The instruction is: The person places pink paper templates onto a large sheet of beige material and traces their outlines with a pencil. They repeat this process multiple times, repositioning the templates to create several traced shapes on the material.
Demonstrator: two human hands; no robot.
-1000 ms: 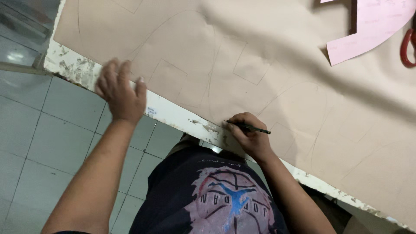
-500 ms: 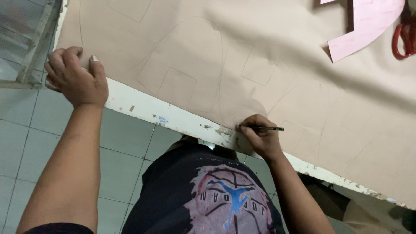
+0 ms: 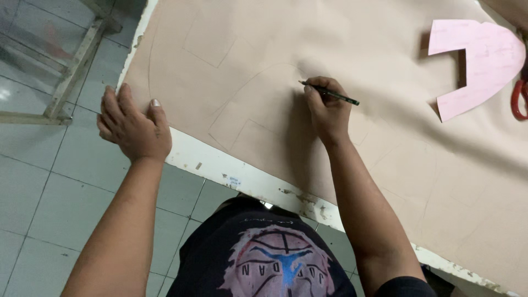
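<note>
Gripping a dark pencil in the right hand, fingers clenched round the shaft, tip pressing onto the tan sheet close to a curved drawn line. Lying flat with the left hand, fingers released and spread, palm resting over the near corner of the sheet, just where it meets the worn white edge of the surface. Spreading across nearly the whole surface, the tan sheet showing faint traced outlines of angular and rounded shapes, some just beside the pencil tip, one between the two hands. Resting well apart from both hands, toward the far right, a pink paper pattern with a rounded outer edge and a rectangular notch cut into it, lying directly on the sheet. Peeking in at the right border, a red handle, probably of scissors, too cropped to tell for certain, just beside the pink pattern. Showing below the surface edge, grey floor tiles and, at upper left, a pale metal frame standing on the floor.
</note>
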